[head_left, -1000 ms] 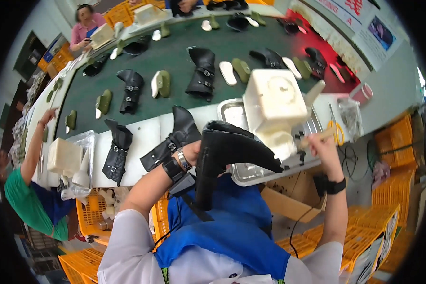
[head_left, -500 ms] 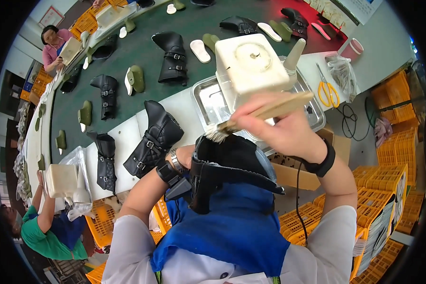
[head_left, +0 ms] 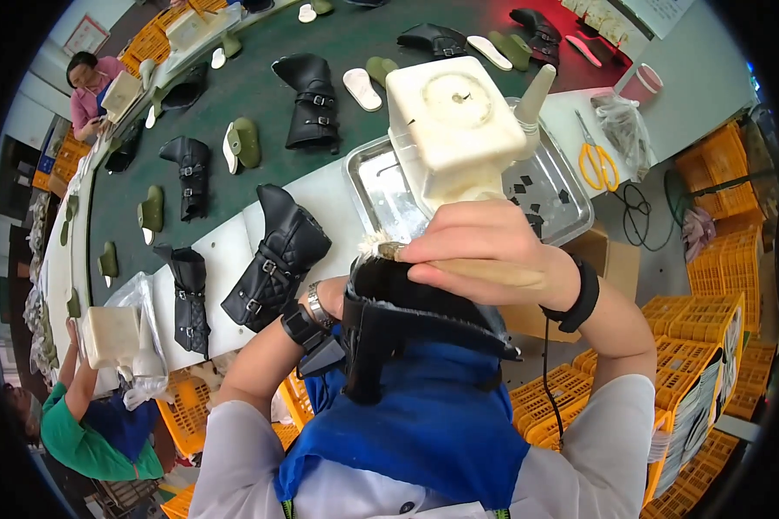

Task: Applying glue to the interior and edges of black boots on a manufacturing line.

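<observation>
In the head view, the right hand is seen raised close before the chest, its fingers curled tight around the wooden handle of a brush, whose pale bristle tip lies against the top edge of a black boot. The right forearm is bent sharply back from the elbow, and a black band is worn at the wrist. The left hand is hidden inside or behind the boot, so how far it is closed cannot be told; only its wrist, with a metal watch and a black strap, is shown at the boot's left side. The boot is held over a blue apron, near the table edge; its surface is matt black leather, with a folded cuff. Just beyond the hands, a cream, square-bodied glue pot with a round lid and a cone-shaped spout is set in a shiny metal tray, where small dark scraps are scattered. On the white table, a second black boot with straps and buckles is laid on its side, just left of the tray. Yellow-handled scissors are laid to the right of the tray. Further black boots and pale insoles are spread along a dark green conveyor belt.
</observation>
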{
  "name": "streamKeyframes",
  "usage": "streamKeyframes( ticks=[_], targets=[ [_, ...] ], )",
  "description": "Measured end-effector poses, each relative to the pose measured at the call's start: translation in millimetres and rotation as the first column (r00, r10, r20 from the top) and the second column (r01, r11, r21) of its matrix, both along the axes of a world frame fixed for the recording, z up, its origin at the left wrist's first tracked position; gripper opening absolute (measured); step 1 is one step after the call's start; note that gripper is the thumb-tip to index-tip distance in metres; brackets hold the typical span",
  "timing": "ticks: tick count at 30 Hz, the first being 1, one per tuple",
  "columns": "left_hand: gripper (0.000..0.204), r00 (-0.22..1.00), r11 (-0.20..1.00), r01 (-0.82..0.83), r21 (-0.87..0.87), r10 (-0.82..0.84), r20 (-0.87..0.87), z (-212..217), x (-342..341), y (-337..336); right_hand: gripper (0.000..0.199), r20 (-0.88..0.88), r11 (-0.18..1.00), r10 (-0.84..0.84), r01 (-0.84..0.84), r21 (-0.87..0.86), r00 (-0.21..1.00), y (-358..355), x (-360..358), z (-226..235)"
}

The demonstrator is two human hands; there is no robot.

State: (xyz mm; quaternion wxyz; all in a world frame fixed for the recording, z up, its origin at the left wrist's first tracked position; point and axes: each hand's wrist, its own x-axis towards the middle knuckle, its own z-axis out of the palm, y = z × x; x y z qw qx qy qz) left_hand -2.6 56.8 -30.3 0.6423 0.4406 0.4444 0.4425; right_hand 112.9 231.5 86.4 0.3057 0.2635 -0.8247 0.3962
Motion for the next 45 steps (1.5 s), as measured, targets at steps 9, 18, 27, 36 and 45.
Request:
streamKeyframes(
  ticks=[9, 18, 27, 36, 45],
  targets=[
    [0.099, 0.990, 0.997, 0.003, -0.072, 0.007, 0.141, 3, -5, -21, 0.008, 0.195, 0.990, -0.143, 0.137, 0.042, 0.970, 2, 11, 6],
    [0.109, 0.979, 0.999, 0.026, -0.045, -0.017, 0.203, -14, -19, -32, 0.010, 0.472, 0.955, -0.289, 0.284, 0.084, 0.833, 3, 18, 12],
    [0.111, 0.990, 1.000, 0.010, 0.023, -0.013, 0.143, -21, -19, -34, 0.016, 0.476, 0.929, -0.341, 0.212, 0.304, 0.811, 10, 16, 24],
    [0.109, 0.978, 0.999, -0.028, -0.034, 0.035, 0.205, -12, -18, -36, 0.006, 0.381, 0.994, -0.031, 0.068, -0.083, 0.924, 3, 5, 26],
    [0.108, 0.978, 0.988, -0.088, -0.124, 0.109, 0.177, 20, -26, -41, 0.009, 0.615, 0.972, -0.233, 0.195, 0.128, 0.753, 21, 22, 31]
  ],
)
